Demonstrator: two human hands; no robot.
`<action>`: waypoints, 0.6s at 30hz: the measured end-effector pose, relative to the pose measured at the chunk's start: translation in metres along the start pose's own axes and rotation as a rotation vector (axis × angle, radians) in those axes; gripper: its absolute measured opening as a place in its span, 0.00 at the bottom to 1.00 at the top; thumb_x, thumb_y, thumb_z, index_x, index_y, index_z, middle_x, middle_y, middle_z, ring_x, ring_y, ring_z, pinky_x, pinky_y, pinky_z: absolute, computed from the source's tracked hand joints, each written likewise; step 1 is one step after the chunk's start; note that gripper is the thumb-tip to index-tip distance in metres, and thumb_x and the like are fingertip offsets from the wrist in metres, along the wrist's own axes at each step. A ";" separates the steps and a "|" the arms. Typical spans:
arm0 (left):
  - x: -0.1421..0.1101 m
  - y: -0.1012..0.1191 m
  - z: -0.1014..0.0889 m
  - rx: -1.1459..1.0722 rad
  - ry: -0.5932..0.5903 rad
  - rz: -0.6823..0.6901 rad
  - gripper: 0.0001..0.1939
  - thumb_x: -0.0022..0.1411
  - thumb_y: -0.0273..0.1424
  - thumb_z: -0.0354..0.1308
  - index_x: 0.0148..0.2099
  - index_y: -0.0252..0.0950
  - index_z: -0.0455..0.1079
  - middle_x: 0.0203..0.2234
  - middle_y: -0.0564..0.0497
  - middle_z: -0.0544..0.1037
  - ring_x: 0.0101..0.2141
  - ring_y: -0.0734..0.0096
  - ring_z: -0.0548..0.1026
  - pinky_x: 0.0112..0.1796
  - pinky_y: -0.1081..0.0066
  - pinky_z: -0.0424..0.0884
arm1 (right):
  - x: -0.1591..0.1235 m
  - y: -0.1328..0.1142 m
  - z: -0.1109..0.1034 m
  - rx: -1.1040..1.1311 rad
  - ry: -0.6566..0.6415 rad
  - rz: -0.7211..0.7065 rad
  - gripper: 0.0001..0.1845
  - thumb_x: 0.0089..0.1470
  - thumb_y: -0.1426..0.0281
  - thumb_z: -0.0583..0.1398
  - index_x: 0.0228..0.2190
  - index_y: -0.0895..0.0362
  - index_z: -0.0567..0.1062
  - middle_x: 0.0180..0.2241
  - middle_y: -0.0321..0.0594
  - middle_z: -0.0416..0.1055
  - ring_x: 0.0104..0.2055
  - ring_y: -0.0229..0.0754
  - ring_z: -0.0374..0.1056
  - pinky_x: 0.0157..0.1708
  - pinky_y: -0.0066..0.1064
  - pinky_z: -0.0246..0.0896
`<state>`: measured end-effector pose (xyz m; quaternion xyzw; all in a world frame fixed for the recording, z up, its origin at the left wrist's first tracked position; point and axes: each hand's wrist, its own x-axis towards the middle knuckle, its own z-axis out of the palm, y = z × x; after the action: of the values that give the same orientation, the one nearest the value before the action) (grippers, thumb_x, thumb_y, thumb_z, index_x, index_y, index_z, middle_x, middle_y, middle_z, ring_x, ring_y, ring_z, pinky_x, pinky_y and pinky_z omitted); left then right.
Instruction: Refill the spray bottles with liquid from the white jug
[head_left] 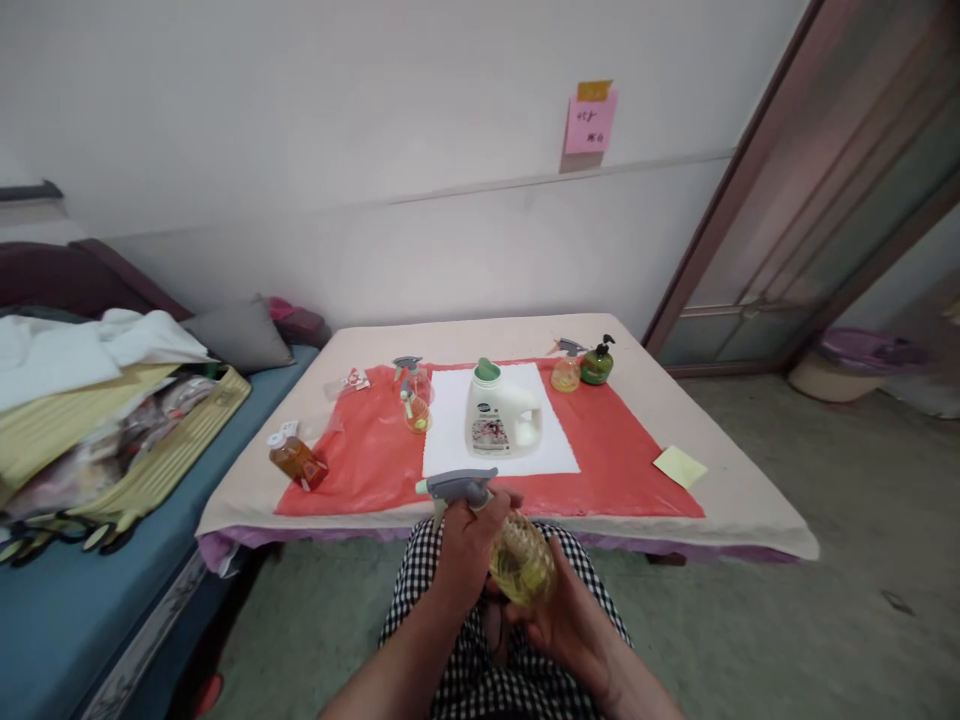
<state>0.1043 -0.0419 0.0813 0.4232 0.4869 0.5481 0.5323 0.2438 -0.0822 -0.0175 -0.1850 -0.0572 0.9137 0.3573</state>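
Both hands work one spray bottle [521, 560] over our lap, short of the table [750, 500]: left hand [465, 545] clasps the sprayer neck, right hand [562, 615] cups the base. We advise keeping it upright, nozzle outward.

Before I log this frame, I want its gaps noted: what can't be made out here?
Head view only:
- Yellow ribbed spray bottle: its base is hidden by the right hand, its neck by the left hand.
- White detergent jug with green cap: label print too small.
- Pink wall note: writing too small.
- Both forearms cut off by the bottom edge.
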 end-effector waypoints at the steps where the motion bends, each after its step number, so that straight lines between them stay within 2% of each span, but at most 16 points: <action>1: 0.000 0.000 0.000 -0.001 0.008 -0.004 0.17 0.59 0.44 0.62 0.34 0.33 0.79 0.31 0.45 0.82 0.34 0.64 0.78 0.39 0.67 0.72 | 0.001 0.000 0.000 -0.006 0.002 -0.036 0.34 0.48 0.47 0.68 0.50 0.57 0.75 0.42 0.49 0.81 0.33 0.44 0.78 0.27 0.28 0.68; 3: 0.000 -0.002 0.000 -0.009 0.049 0.002 0.17 0.59 0.44 0.62 0.34 0.33 0.79 0.33 0.45 0.82 0.35 0.63 0.79 0.40 0.66 0.72 | 0.003 -0.001 0.000 -0.033 0.007 -0.207 0.33 0.45 0.58 0.73 0.51 0.51 0.74 0.49 0.46 0.79 0.43 0.47 0.78 0.36 0.32 0.71; 5: 0.003 -0.004 0.001 -0.011 0.112 0.030 0.17 0.59 0.44 0.62 0.35 0.34 0.79 0.33 0.45 0.82 0.36 0.62 0.79 0.41 0.65 0.73 | 0.005 -0.004 0.002 -0.080 0.020 -0.370 0.38 0.38 0.66 0.76 0.52 0.45 0.73 0.56 0.41 0.75 0.53 0.52 0.73 0.46 0.41 0.70; 7: 0.011 -0.003 0.001 -0.007 0.192 0.077 0.16 0.60 0.43 0.61 0.34 0.34 0.78 0.34 0.45 0.82 0.37 0.62 0.79 0.43 0.65 0.72 | 0.008 -0.008 0.002 -0.130 0.060 -0.455 0.41 0.33 0.71 0.77 0.50 0.42 0.74 0.56 0.39 0.74 0.55 0.54 0.71 0.53 0.47 0.67; 9: 0.024 0.004 0.000 -0.043 0.283 0.125 0.16 0.62 0.43 0.59 0.34 0.34 0.77 0.33 0.45 0.81 0.37 0.63 0.79 0.45 0.64 0.72 | 0.012 -0.014 -0.001 -0.158 0.124 -0.520 0.40 0.31 0.73 0.76 0.48 0.42 0.75 0.53 0.38 0.77 0.55 0.54 0.72 0.57 0.50 0.63; 14: 0.069 0.039 -0.014 -0.388 0.497 0.206 0.17 0.63 0.43 0.58 0.35 0.32 0.72 0.30 0.44 0.80 0.33 0.65 0.80 0.43 0.63 0.74 | 0.018 -0.044 -0.008 -0.170 0.227 -0.607 0.32 0.43 0.66 0.72 0.51 0.43 0.74 0.55 0.41 0.75 0.57 0.54 0.69 0.57 0.52 0.63; 18: 0.090 0.050 -0.035 -0.569 0.614 0.217 0.19 0.67 0.47 0.53 0.35 0.36 0.67 0.30 0.48 0.79 0.34 0.69 0.79 0.43 0.66 0.73 | 0.022 -0.091 0.013 -0.218 0.242 -0.686 0.31 0.45 0.66 0.71 0.52 0.45 0.73 0.55 0.41 0.74 0.57 0.52 0.68 0.53 0.48 0.68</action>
<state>0.0540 0.0469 0.1198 0.1254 0.4047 0.8139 0.3974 0.2813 0.0005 0.0094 -0.2985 -0.1701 0.7012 0.6247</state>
